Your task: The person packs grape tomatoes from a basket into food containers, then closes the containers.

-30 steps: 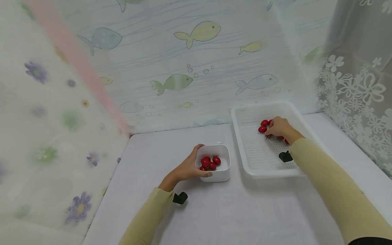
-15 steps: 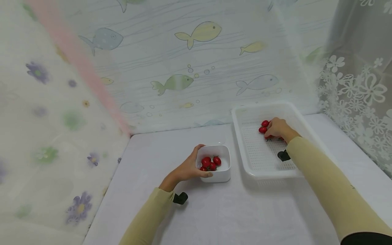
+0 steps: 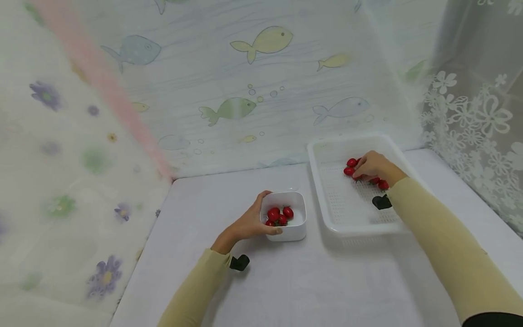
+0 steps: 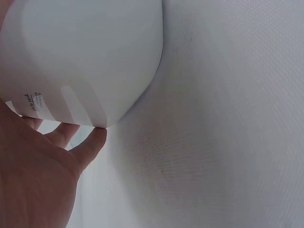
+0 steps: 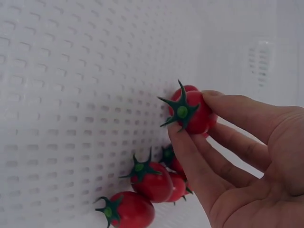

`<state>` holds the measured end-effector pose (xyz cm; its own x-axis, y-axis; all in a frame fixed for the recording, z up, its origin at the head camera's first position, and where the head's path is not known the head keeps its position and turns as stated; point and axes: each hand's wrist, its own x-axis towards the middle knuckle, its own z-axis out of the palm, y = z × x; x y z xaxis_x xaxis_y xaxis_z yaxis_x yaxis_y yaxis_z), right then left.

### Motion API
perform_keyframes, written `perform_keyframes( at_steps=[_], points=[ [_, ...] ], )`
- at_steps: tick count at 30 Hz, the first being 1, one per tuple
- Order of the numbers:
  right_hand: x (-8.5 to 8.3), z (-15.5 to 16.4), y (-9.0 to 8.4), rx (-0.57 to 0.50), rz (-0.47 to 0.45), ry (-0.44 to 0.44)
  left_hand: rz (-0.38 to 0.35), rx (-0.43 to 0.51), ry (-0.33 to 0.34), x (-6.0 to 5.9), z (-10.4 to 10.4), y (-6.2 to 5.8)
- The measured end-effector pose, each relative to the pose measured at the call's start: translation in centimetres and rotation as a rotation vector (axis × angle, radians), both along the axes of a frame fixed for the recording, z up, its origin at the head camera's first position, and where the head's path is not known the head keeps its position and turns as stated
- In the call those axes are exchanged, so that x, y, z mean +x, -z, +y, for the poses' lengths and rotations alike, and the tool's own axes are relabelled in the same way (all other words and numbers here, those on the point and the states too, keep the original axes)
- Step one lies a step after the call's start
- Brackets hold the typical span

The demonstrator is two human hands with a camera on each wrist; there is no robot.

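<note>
Left hand (image 3: 249, 223) first, nearest us: we grip the small white bowl (image 3: 297, 225) by its 9 o'clock wall, thumb over the rim, fingers curled against the outside. Left wrist view confirms it: fingertips (image 4: 92, 142) press the bowl's (image 4: 85, 57) smooth side where it meets the white tablecloth (image 4: 223, 142). Bowl stands upright on the cloth at centre. It holds a few red cherry tomatoes (image 3: 279, 214), clustered toward its 9 o'clock side, close to our thumb.

Black wrist mount (image 3: 239, 262) shows below the left cuff; both sleeves are pale yellow.

Further out, at 2 o'clock from the bowl: white perforated tray (image 3: 347, 213), just beside the bowl, not touching it. Our right hand (image 3: 373, 165) is inside the tray toward its far half. Right wrist view: thumb and fingertips (image 5: 237, 111) pinch one cherry tomato (image 5: 190, 111) by its red body, green calyx facing the camera, lifted clear of the slotted tray floor (image 5: 71, 95). Below it at 7 o'clock, a small heap of loose tomatoes (image 5: 147, 183) rests on the tray floor. Head view shows two more (image 3: 349, 166) at 9 o'clock of the knuckles, one (image 3: 382, 184) by the wrist.

Farthest: fish-print curtain (image 3: 245, 109) behind the table, floral sheet (image 3: 61, 172) at 9 o'clock, lace curtain (image 3: 470, 118) at 3 o'clock.
</note>
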<state>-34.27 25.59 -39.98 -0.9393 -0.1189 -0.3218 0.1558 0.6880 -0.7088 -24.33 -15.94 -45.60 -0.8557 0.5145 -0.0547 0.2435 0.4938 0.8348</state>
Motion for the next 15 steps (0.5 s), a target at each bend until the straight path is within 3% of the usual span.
perform_keyframes(
  at_steps=[15],
  points=[
    [1.8, -0.3, -2.8, -0.025, 0.042, -0.054, 0.003, 0.023, 0.014, -0.2, 0.0, 0.1]
  ],
)
